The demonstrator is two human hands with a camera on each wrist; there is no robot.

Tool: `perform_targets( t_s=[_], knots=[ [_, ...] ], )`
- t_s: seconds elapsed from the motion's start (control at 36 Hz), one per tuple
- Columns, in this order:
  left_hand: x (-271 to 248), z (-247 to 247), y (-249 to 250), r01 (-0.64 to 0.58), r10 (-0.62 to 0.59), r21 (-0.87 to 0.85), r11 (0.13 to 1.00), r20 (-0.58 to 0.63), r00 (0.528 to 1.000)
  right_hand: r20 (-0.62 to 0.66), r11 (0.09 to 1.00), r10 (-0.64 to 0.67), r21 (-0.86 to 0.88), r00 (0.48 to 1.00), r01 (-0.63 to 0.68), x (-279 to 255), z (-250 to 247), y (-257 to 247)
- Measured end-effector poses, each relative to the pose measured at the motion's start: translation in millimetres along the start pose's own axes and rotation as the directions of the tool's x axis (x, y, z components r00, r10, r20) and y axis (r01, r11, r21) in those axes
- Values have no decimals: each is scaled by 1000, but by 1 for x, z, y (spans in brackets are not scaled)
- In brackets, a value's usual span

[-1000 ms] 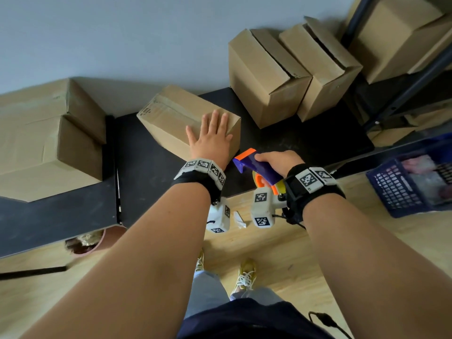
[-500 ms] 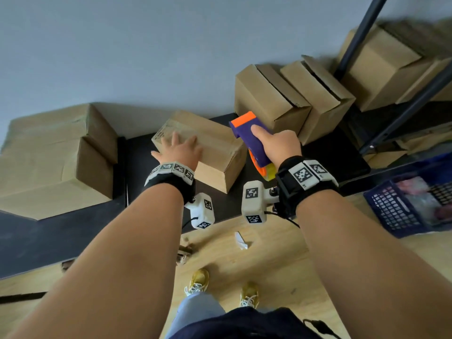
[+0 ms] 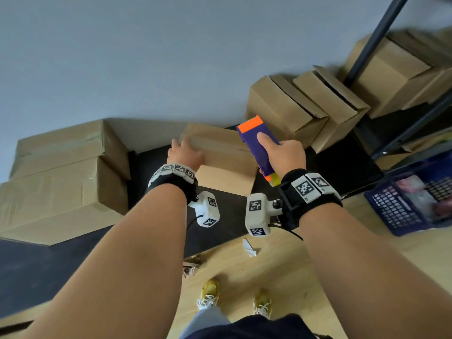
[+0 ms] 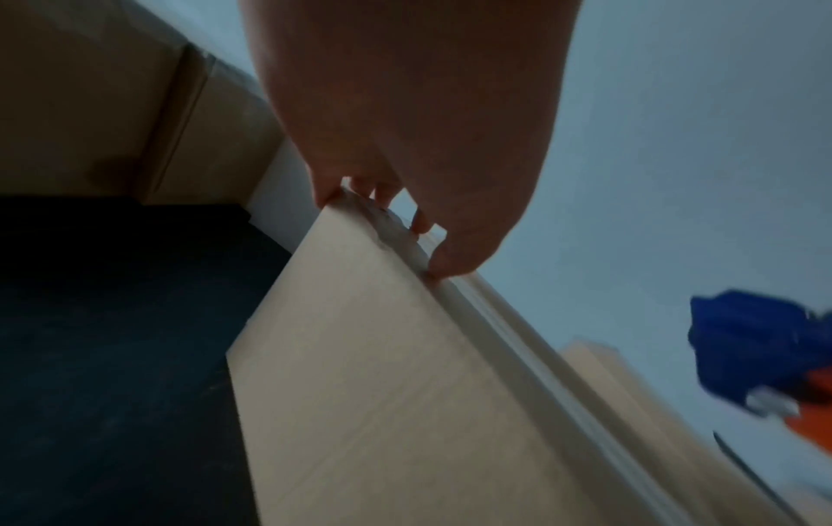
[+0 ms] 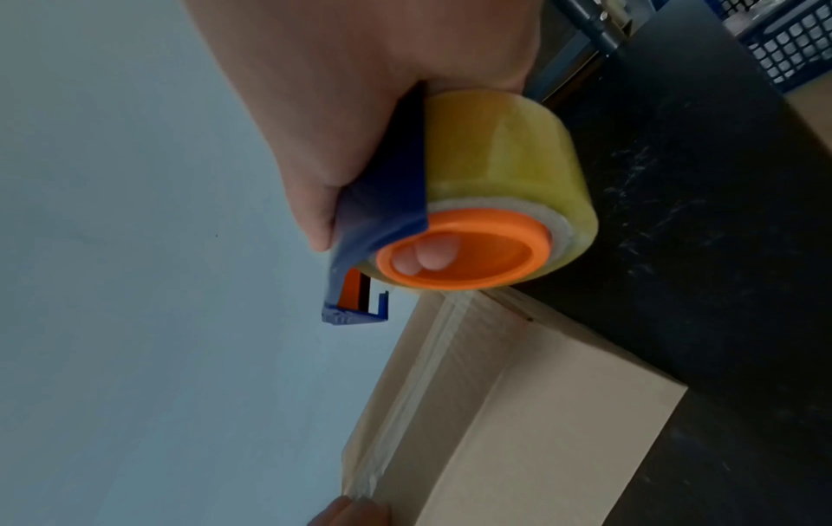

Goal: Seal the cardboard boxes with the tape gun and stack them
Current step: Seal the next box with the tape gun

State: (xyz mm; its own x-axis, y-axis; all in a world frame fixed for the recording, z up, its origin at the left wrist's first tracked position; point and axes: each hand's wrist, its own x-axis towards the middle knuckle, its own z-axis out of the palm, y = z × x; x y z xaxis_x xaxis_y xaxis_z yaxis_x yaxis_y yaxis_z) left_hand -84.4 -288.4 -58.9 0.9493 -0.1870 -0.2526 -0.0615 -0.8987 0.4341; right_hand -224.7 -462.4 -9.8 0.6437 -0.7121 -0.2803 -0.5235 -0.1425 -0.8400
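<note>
A closed cardboard box (image 3: pixel 225 160) lies on the black table (image 3: pixel 159 162), with clear tape along its top seam (image 5: pixel 419 384). My left hand (image 3: pixel 184 148) grips the box's far left end. Its fingers (image 4: pixel 383 192) curl over the top edge and the thumb (image 4: pixel 454 259) presses the near side. My right hand (image 3: pixel 281 155) holds the blue and orange tape gun (image 3: pixel 254 140) just above the box's right end, cutter end pointing away. A finger (image 5: pixel 432 252) reaches into the orange hub of the yellowish tape roll (image 5: pixel 495 171).
Two sealed boxes (image 3: pixel 61 172) are stacked at the table's left. Two open boxes (image 3: pixel 281 106) lean by the wall on the right, beside a dark shelf frame (image 3: pixel 371 42) with more boxes. A blue basket (image 3: pixel 413 204) stands on the wooden floor.
My left hand slid from the box's top middle to its far left end. My right hand lifted the tape gun from the table's edge to above the box.
</note>
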Motion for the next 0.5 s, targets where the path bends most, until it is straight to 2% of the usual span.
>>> perform_targets(
  t_s=[0.11,0.25,0.31,0.39,0.5],
  knots=[
    [14,-10,-7,5,3,-142,990,51,999,-30,997,-25,-69,999,23,2,8,-2],
    [21,-21,-16,40,8,-249,968,190,982,-56,995,-21,-98,998,16,8,13,-1],
    [20,-24,-18,29,10,-179,983,212,977,-71,992,-35,-122,997,26,7,15,-3],
    [9,-19,-18,0,-5,28,1000,151,988,-78,989,-65,-135,995,54,5,16,-4],
    [-10,0,-30,30,-38,103,994,79,996,-85,988,-79,-136,993,67,-1,16,-2]
  ],
)
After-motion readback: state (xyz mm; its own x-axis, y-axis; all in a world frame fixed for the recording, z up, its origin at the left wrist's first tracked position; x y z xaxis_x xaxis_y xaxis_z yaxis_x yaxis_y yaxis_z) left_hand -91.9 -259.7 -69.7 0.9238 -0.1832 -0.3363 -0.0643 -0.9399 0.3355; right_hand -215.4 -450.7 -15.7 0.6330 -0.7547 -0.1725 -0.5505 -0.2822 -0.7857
